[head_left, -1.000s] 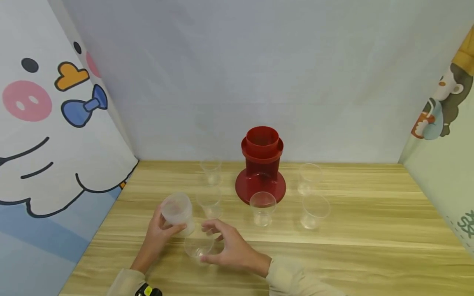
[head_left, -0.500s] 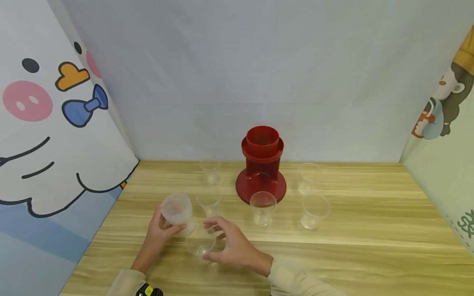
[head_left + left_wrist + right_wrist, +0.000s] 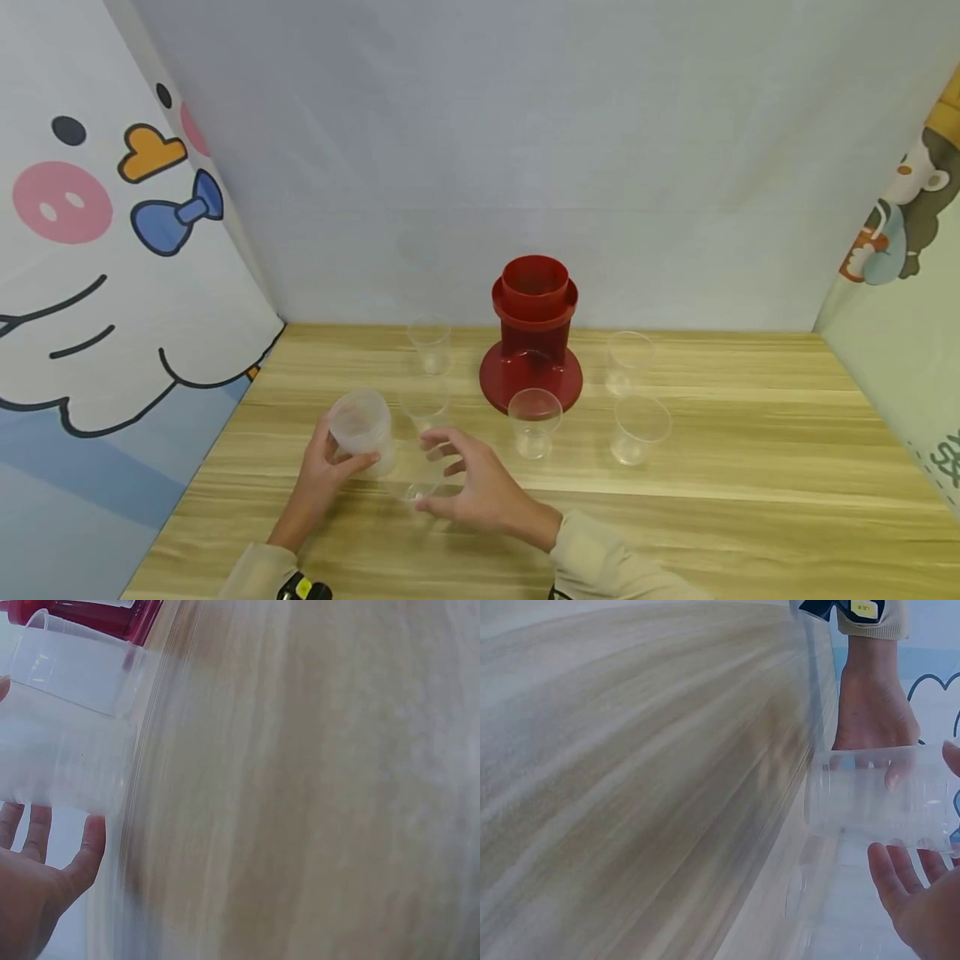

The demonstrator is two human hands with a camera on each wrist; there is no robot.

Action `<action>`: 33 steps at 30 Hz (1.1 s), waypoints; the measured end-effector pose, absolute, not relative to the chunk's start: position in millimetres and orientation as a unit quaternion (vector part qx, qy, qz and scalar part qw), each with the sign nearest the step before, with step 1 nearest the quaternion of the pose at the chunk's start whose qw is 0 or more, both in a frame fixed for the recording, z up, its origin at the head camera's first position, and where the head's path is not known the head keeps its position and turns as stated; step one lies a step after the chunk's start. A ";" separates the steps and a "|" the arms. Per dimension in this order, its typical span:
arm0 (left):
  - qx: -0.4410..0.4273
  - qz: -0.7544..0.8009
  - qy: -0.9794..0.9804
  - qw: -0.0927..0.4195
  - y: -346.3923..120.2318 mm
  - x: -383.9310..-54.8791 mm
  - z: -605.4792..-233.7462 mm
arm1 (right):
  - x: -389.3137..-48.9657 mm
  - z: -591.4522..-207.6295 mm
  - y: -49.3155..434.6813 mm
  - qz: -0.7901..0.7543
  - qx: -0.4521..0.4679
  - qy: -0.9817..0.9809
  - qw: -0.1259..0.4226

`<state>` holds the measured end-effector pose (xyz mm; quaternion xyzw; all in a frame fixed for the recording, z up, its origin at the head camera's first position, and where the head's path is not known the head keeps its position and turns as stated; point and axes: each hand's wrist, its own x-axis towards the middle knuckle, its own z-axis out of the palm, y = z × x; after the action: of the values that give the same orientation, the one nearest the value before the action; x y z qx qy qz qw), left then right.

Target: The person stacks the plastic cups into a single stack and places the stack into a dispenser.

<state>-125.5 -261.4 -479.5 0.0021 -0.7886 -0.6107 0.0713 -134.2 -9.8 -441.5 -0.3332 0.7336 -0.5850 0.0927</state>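
Note:
In the head view my left hand (image 3: 315, 479) grips a stack of clear plastic cups (image 3: 358, 421) around its side, at the left of the table. To its right, my right hand (image 3: 483, 492) holds a single clear plastic cup (image 3: 415, 479) between thumb and fingers. The left wrist view shows the left fingers (image 3: 91, 844) at the side of translucent cups (image 3: 60, 757). From the right wrist, the held cup (image 3: 885, 799) appears sideways with right fingertips along its lower side. The left hand (image 3: 874, 705) is partly behind that cup.
A red cylindrical stand (image 3: 534, 312) with a round base stands at the back middle. Clear cups stand around it: one in front (image 3: 535, 425), two at right, the nearer cup (image 3: 641, 429) and farther cup (image 3: 628, 362), two at left, including the rear cup (image 3: 431, 350).
My right hand has shifted slightly right and away from me, bringing the single cup along. The left hand and its stack stay nearly where they were.

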 end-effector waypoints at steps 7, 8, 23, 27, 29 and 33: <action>0.011 -0.611 -0.789 0.064 -260.6 -126.4 -478.3 | -128.0 -410.6 -3.7 -0.593 -0.326 0.731 0.085; 0.011 -0.612 -0.788 0.064 -260.5 -126.6 -478.2 | -126.5 -404.5 -2.9 -0.595 -0.325 0.731 0.085; 0.017 -0.614 -0.787 0.063 -260.1 -125.2 -477.5 | -128.3 -383.3 1.3 -0.590 -0.343 0.728 0.067; 0.021 -0.614 -0.787 0.057 -259.8 -124.6 -477.0 | -129.7 -379.4 1.5 -0.588 -0.349 0.727 0.060; 0.022 -0.615 -0.787 0.054 -259.8 -124.3 -477.0 | -130.7 -377.7 1.2 -0.586 -0.354 0.727 0.052; 0.021 -0.615 -0.786 0.054 -260.1 -124.3 -477.4 | -132.3 -372.1 0.5 -0.583 -0.364 0.726 0.039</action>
<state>-124.3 -260.1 -477.4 0.0211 -0.7864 -0.6151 0.0539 -132.3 0.5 -372.1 -0.3643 0.7255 -0.5825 0.0387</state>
